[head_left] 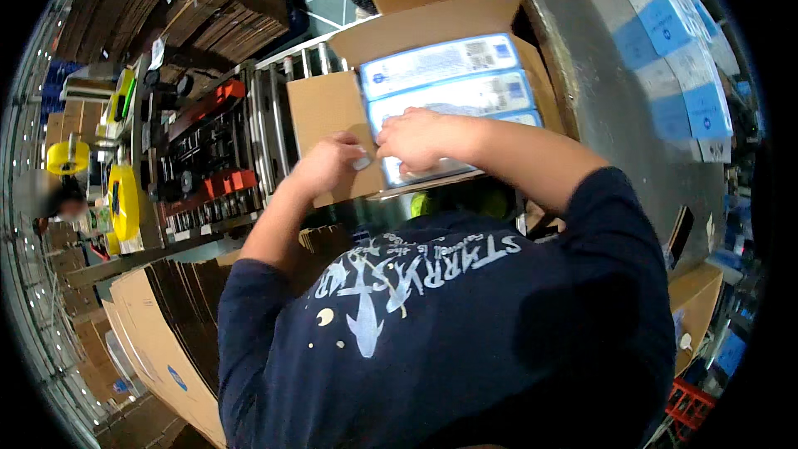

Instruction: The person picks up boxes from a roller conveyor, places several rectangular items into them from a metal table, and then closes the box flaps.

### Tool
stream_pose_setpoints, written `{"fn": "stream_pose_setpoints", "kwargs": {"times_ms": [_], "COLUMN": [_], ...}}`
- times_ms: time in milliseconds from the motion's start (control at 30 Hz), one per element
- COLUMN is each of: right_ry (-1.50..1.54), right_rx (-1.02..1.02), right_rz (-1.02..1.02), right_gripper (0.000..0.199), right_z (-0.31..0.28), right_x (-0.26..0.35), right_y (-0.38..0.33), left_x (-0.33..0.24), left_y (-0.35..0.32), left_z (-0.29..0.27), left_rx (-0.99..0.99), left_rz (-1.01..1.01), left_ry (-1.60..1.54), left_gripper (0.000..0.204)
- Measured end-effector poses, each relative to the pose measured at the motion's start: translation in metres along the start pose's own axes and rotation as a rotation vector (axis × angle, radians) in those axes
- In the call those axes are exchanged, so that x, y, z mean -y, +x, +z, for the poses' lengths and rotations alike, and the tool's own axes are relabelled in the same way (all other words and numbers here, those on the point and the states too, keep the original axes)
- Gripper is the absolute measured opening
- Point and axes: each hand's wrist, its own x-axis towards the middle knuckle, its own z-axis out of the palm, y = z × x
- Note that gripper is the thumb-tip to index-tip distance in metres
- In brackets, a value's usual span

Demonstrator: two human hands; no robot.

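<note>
An open cardboard box (328,104) stands in front of me, its flaps folded outward. Inside lie white-and-blue packs (440,62), stacked side by side in rows. My left hand (331,165) is over the box's left flap, its fingers closed on a small white piece (362,160) whose kind I cannot make out. My right hand (416,140) reaches across the packs from the right. Its fingers are bent down around the left end of a near pack, and their tips are partly hidden.
A roller conveyor (270,108) with red parts runs to the left of the box. More white-and-blue packs (665,58) are stacked on the grey table (611,116) at the right. Flattened cartons (224,8) fill the far left, and others (158,316) stand near left.
</note>
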Motion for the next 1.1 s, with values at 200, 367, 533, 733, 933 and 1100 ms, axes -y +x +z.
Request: {"fn": "stream_pose_setpoints", "kwargs": {"times_ms": [200,367,533,733,933,1100], "right_ry": [-0.209,-0.25,-0.173,0.57,1.437,1.422], "right_rx": [0.192,0.19,0.261,-0.515,-0.78,-0.103], "right_rz": [-0.007,0.079,0.4,1.147,1.037,0.538], "right_gripper": [0.034,0.027,0.034,0.033,0.026,0.036], "right_z": [0.038,0.024,0.026,0.04,0.065,0.055], "right_x": [-0.013,-0.008,-0.017,-0.046,-0.013,-0.026], "right_y": [0.032,0.002,-0.054,-0.235,-0.241,-0.205], "left_x": [0.016,-0.022,-0.052,0.027,0.031,0.012], "left_y": [0.003,0.045,0.05,-0.019,-0.015,-0.041], "left_z": [0.035,0.058,0.047,0.025,0.02,-0.033], "left_rx": [0.055,0.279,0.349,-0.355,-0.256,-0.189], "left_rz": [0.216,0.12,0.127,-0.405,-0.741,-0.653], "left_ry": [-0.016,0.377,0.43,-0.468,-0.952,-0.43], "left_gripper": [0.026,0.026,0.037,0.055,0.023,0.03]}}
